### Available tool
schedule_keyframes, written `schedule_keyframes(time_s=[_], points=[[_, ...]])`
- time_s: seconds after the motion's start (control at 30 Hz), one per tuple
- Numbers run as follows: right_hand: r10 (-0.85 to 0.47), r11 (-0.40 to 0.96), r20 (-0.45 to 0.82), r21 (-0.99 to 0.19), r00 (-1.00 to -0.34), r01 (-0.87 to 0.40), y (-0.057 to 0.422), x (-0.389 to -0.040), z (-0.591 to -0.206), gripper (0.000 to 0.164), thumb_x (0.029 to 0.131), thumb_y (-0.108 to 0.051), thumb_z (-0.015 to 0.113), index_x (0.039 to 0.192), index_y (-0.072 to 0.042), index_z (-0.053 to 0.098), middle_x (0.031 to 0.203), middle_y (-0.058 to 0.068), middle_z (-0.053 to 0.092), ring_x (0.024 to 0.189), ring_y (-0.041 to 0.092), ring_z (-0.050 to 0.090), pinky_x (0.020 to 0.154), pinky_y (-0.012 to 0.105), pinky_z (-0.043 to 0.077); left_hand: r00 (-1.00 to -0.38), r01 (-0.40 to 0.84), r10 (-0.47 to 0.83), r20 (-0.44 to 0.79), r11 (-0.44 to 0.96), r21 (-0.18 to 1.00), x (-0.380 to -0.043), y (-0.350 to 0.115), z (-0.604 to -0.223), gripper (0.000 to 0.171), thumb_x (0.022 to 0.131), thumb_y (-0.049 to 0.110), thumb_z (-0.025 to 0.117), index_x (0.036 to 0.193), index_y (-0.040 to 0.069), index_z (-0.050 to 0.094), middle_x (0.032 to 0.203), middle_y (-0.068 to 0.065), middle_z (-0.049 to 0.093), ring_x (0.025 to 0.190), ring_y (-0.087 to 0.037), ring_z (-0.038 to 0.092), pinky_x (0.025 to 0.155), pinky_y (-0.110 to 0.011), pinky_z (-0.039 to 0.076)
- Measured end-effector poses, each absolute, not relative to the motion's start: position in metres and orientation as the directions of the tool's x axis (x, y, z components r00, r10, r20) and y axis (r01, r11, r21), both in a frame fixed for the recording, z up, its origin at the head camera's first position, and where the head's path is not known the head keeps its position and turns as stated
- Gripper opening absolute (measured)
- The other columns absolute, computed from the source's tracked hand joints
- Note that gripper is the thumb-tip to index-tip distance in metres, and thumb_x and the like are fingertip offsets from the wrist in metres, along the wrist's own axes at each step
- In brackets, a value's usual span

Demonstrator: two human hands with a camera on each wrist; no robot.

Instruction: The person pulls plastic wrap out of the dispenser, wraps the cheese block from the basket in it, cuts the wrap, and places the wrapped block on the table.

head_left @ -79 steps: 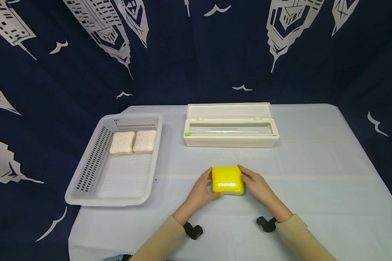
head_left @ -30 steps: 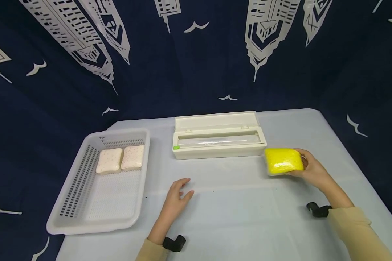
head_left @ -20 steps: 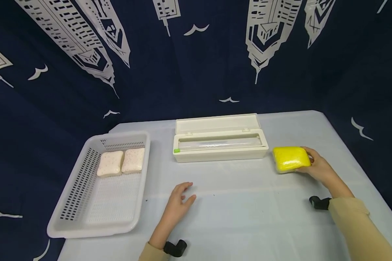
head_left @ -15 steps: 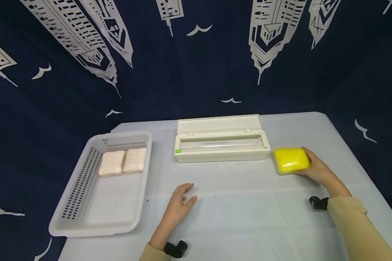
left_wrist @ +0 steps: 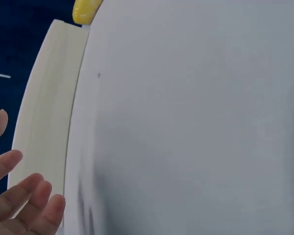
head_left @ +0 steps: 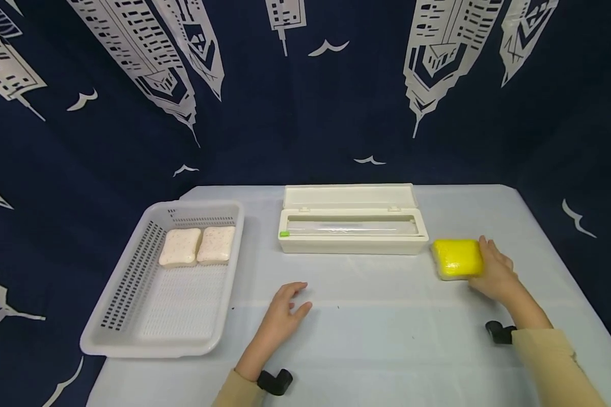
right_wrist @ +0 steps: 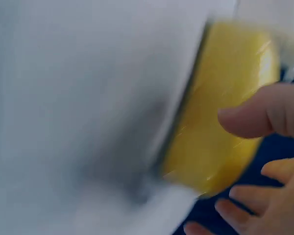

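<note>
A glossy yellow block (head_left: 457,259) with a pale underside, like a sponge in clear film, sits on the table right of the film dispenser. My right hand (head_left: 494,274) is at its right side, fingers loosely extended. In the right wrist view the thumb (right_wrist: 250,115) overlaps the blurred yellow block (right_wrist: 218,107), with the other fingers spread apart from it. My left hand (head_left: 280,316) hovers over the table's middle, fingers relaxed, holding nothing. In the left wrist view, the left fingers (left_wrist: 27,196) overlap the dispenser.
A cream cling film dispenser (head_left: 353,245), lid raised, with a green slider (head_left: 284,233), stands at the back. At left, a white perforated basket (head_left: 147,351) holds two pale speckled square blocks (head_left: 180,247). A dark patterned curtain (head_left: 295,130) hangs behind the white-covered table (head_left: 377,339).
The yellow block went from between both hands at the centre to the right of the dispenser, carried by my right hand. That hand's fingers have since loosened. The left hand moved left.
</note>
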State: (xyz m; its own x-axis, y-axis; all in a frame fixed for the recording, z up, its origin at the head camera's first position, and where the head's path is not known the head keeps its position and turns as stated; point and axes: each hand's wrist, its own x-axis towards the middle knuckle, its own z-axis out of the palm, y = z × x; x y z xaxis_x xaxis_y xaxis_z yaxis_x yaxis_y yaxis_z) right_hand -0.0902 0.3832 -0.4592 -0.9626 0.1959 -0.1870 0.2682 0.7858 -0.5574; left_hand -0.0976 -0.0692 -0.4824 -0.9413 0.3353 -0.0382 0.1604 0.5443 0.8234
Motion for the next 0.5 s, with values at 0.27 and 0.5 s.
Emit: schedule_keyframes(time_s=[0.27,0.5], points=[[0.199,0.829,0.136,-0.551,-0.971,0.093,0.31,-0.076,-0.424,0.066,0.084,0.0,0.067,0.144,0.005,0.04,0.15,0.034,0.03,0.137,0.055,0.024,0.105,0.073,0.026,-0.972,0.151,0.234,0.026,0.534,0.832,-0.12,-0.063,-0.46,0.039,0.094,0.015,0.066,0.131,0.007,0.059,0.127,-0.016,0.06,0.108,-0.031,0.062,0.087,-0.044,0.055],[0.07,0.797,0.304,-0.59,-0.95,-0.13,0.264,-0.082,-0.422,0.052,0.083,0.0,0.072,0.132,0.0,0.055,0.136,0.026,0.051,0.128,0.048,0.043,0.102,0.065,0.036,-0.969,0.233,0.192,0.154,0.515,0.825,-0.151,-0.044,-0.444,0.032,0.095,0.014,0.065,0.126,0.008,0.062,0.122,-0.009,0.063,0.109,-0.025,0.06,0.089,-0.039,0.054]])
